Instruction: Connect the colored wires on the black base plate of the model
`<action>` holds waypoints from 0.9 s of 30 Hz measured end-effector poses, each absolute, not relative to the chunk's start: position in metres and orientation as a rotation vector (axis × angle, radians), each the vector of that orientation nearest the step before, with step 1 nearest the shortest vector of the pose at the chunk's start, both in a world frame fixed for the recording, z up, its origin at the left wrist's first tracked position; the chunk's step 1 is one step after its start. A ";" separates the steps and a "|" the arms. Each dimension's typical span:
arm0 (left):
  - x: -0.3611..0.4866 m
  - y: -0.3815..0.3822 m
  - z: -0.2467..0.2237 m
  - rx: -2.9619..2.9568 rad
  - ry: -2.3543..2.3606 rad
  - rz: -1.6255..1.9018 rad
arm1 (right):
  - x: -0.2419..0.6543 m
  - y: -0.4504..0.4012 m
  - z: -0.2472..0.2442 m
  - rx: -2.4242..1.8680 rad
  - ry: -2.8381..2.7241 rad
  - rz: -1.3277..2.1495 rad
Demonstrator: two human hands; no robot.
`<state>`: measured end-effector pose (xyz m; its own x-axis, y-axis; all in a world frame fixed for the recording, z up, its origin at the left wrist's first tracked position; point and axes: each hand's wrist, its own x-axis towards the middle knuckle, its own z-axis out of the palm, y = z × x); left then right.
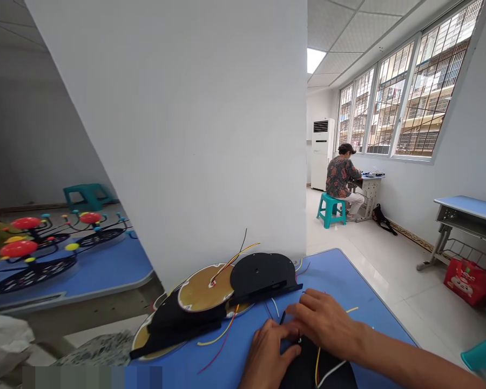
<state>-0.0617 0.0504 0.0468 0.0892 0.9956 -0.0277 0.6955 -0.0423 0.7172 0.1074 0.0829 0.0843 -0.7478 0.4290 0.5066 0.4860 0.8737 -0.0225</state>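
Note:
A black panel (326,370) lies on the blue tabletop at the near edge, with yellow, red and white wires (318,364) across it. My left hand (269,354) is closed at the panel's left edge, thumb and fingers drawn together over it. Bent over the same spot from the right, my right hand (326,321) has its fingertips pinched. A small dark piece (283,317) shows by the fingertips; what the right fingers hold is hidden. To the left, black curved housings (263,274) and tan round discs (204,286) with coloured wires lie overlapping.
A white wall (194,135) rises behind the blue table (348,275). On another table at left stand models with red balls (26,222). A person (340,173) sits on a green stool (331,210) farther back. A red bag (470,283) is at right.

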 end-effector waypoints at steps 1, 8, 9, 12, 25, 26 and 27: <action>-0.061 0.050 0.048 1.794 1.665 0.670 | 0.108 0.082 0.086 -0.646 -2.534 -0.142; -0.058 0.047 0.051 1.808 1.692 0.622 | 0.111 0.079 0.092 -0.600 -2.536 -0.095; -0.057 0.047 0.052 1.807 1.701 0.601 | 0.110 0.080 0.091 -0.617 -2.521 -0.101; -0.055 0.047 0.057 1.785 1.731 0.521 | 0.110 0.082 0.090 -0.595 -2.509 -0.100; -0.054 0.047 0.058 1.776 1.726 0.523 | 0.115 0.080 0.086 -0.608 -2.491 -0.036; -0.054 0.047 0.058 1.771 1.725 0.524 | 0.115 0.079 0.087 -0.599 -2.499 -0.024; -0.054 0.047 0.059 1.768 1.723 0.526 | 0.116 0.078 0.088 -0.595 -2.505 -0.013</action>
<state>-0.0537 0.0469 0.0589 0.0756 0.9886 -0.1302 0.7473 0.0303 0.6638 0.1155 0.0785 0.0878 -0.7449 0.4118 0.5250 0.4174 0.9014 -0.1149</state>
